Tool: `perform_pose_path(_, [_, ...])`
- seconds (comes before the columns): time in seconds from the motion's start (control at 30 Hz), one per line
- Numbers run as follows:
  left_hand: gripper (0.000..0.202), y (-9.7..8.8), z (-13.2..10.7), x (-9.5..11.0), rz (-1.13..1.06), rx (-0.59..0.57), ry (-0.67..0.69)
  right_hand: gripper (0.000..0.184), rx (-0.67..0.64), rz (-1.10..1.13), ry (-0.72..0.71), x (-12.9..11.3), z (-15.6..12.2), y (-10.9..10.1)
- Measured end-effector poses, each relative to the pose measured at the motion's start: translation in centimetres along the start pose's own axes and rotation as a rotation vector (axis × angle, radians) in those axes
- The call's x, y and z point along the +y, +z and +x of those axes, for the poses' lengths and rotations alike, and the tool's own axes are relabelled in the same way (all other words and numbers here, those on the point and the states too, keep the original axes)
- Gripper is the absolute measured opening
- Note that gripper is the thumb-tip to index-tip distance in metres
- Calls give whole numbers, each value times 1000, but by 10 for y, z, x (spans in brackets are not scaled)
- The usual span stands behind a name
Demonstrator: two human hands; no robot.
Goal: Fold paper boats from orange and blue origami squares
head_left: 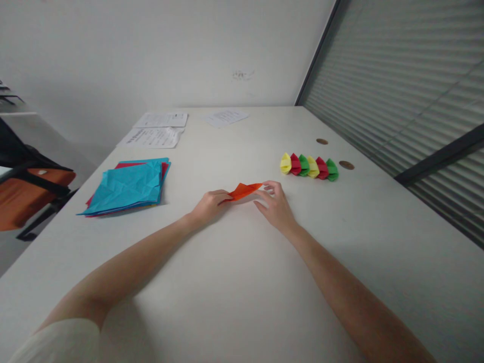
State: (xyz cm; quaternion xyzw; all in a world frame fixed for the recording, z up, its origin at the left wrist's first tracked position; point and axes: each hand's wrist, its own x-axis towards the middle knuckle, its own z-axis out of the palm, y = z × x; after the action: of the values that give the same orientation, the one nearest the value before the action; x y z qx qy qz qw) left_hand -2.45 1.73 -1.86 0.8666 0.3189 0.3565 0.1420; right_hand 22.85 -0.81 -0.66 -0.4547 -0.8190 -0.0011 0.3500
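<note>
An orange piece of folded paper (244, 191) is held just above the white table, its top edge rising to a small peak. My left hand (210, 204) is closed on its left end, thumb and fingers pinching it. My right hand (277, 204) is at the paper's right tip with fingers parted and curved; the fingertips are at or very near the tip, and I cannot tell how firmly they touch. To the right, beyond my right hand, a row of folded paper pieces (309, 167) in yellow, red and green lies on the table.
On the left lies a stack of crinkled paper sheets (130, 186), blue on top with red beneath. Printed pages (153, 137) and another printed sheet (227, 117) lie at the back. Two round brown table inserts (347, 165) sit near the right edge, beside window blinds (401, 96). An orange-seated chair (34, 196) stands left.
</note>
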Motion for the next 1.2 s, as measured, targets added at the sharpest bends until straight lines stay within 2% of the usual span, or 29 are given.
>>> perform_pose_path(0.13, [22,1,1,0,-16,-6,19,20,3,-106,-30,-2,0,-1])
perform_pose_path(0.3, [20,3,2,0,43,-18,4,13,-124,-57,-41,7,-2,6])
perform_pose_path(0.43, [19,2,1,-1,204,-9,-28,15,-164,-9,-32,11,-3,10])
perform_pose_path(0.57, [21,1,-1,-1,313,-47,-48,16,-180,-70,-64,7,-2,7])
perform_pose_path(0.8, [24,-1,1,0,352,-89,-60,20,-203,-119,-104,2,1,3])
perform_pose_path(0.9, [22,-1,3,-3,267,-74,-85,24,-192,-49,-73,4,-1,5])
perform_pose_path(1.03, [21,-2,5,-2,9,-79,-115,18,-170,177,3,9,-3,8])
perform_pose_path(1.13, [24,-3,7,2,-260,-42,-294,20,-137,395,117,10,-2,9])
perform_pose_path(1.2, [26,-3,8,5,-437,8,-438,23,-95,520,246,8,0,10])
